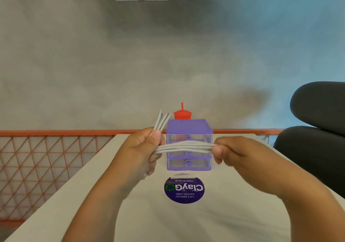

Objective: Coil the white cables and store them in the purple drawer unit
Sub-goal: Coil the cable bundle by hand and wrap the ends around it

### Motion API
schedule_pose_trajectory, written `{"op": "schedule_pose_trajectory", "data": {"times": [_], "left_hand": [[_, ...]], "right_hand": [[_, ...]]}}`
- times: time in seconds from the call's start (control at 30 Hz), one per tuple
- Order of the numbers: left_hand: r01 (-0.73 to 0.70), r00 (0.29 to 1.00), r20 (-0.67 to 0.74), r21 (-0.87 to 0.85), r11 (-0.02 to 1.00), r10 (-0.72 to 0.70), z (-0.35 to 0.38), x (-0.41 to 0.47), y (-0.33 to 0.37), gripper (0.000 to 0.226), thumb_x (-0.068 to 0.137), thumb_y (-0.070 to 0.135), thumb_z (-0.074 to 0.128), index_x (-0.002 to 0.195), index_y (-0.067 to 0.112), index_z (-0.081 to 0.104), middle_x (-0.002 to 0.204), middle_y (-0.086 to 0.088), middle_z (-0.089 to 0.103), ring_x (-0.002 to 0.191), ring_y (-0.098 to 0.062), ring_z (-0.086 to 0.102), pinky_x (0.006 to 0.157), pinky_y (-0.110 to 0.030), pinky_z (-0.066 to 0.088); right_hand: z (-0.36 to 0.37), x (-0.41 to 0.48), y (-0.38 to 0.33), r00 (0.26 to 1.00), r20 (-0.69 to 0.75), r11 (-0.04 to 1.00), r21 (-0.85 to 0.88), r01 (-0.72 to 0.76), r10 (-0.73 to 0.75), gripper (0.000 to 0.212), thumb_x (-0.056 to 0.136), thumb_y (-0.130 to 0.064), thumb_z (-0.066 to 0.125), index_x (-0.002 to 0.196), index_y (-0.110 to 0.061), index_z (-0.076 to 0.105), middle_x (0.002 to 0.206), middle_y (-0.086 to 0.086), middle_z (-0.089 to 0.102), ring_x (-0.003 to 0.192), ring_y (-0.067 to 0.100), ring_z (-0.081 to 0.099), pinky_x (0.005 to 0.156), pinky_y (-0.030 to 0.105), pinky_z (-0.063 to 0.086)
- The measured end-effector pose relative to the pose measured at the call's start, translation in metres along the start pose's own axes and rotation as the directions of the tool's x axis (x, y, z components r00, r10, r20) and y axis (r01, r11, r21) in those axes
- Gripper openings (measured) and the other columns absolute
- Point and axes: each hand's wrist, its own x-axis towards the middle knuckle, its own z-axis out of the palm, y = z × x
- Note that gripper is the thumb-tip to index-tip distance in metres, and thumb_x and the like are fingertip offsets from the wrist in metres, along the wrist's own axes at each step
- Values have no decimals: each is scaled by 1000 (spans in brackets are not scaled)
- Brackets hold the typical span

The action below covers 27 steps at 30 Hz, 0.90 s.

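Pale grey worktop (224,219) carries a purple plastic drawer unit (189,129); left hand (141,148) and right hand (235,154) fingers pinch bundled white cables (184,147) between them.

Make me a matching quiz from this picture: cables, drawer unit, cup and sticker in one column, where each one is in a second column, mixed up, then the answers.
Things
1. cables
2. drawer unit
3. cup
4. sticker

Places
A. flat on the table, nearest the person
B. held between left hand and right hand
C. behind the purple unit, partly hidden
D. standing on the table, drawers shut

Pairs: 1-B, 2-D, 3-C, 4-A
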Motion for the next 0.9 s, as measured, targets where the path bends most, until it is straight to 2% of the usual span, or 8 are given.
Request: {"op": "schedule_pose_trajectory", "data": {"times": [0.17,0.33,0.43,0.5,0.63,0.73,0.8,0.9], "left_hand": [[144,982,144,-178,973,-119,5,-3,3,31,79,39,45,60,18,57,48,0,41,32,-8,26,37,-18,30],[94,988,100,241,966,-122,14,-5,1,38,98,39,34,84,28,67,83,2,68,39,-7,39,41,-16,32],[50,997,43,313,948,-67,22,-5,3,34,98,35,31,95,25,64,48,17,57,35,-3,38,39,-8,32],[20,999,31,313,950,-31,24,-6,4,34,98,32,32,91,21,63,46,17,55,33,-2,37,38,-8,31],[54,989,125,196,979,-80,23,-6,7,40,96,34,34,73,10,56,57,2,46,35,-5,30,38,-14,28],[183,943,282,-3,983,-175,17,-9,7,38,92,43,46,68,16,57,53,4,34,33,-6,25,38,-17,24],[308,890,406,-201,930,-207,11,-11,8,33,80,47,59,61,19,60,51,5,34,29,-3,26,38,-13,26],[483,752,655,-464,743,-80,8,-9,8,27,78,42,69,72,17,63,53,7,44,30,1,37,39,-13,36]], "right_hand": [[5,6,-1,981,-181,998,-37,60,-66,42,78,-60,17,61,-29,40,59,-5,47,58,11,42,58,29,36],[6,6,-6,982,-175,973,-227,34,-75,35,95,-43,28,79,-20,48,75,0,57,72,20,53,68,36,45],[16,7,-14,989,-115,958,-281,58,-94,25,97,-40,31,81,-27,45,86,-2,60,81,20,55,69,33,45],[18,8,-16,988,-120,962,-268,59,-94,23,97,-40,31,81,-31,44,87,-3,60,80,19,56,68,32,45],[14,9,-16,984,-136,965,-253,76,-113,33,96,-41,32,66,-27,35,72,-4,52,70,16,50,63,31,42],[13,9,-13,969,-191,984,-118,134,-155,22,90,-49,40,72,-37,37,71,-5,56,67,14,53,62,30,44],[11,11,-8,923,-333,981,-42,188,-191,22,78,-67,41,84,-46,37,72,-10,57,71,7,54,56,19,42],[14,17,-2,795,-515,938,-58,342,-322,53,72,-80,29,109,-44,44,82,-20,50,84,-8,48,65,11,40]]}}
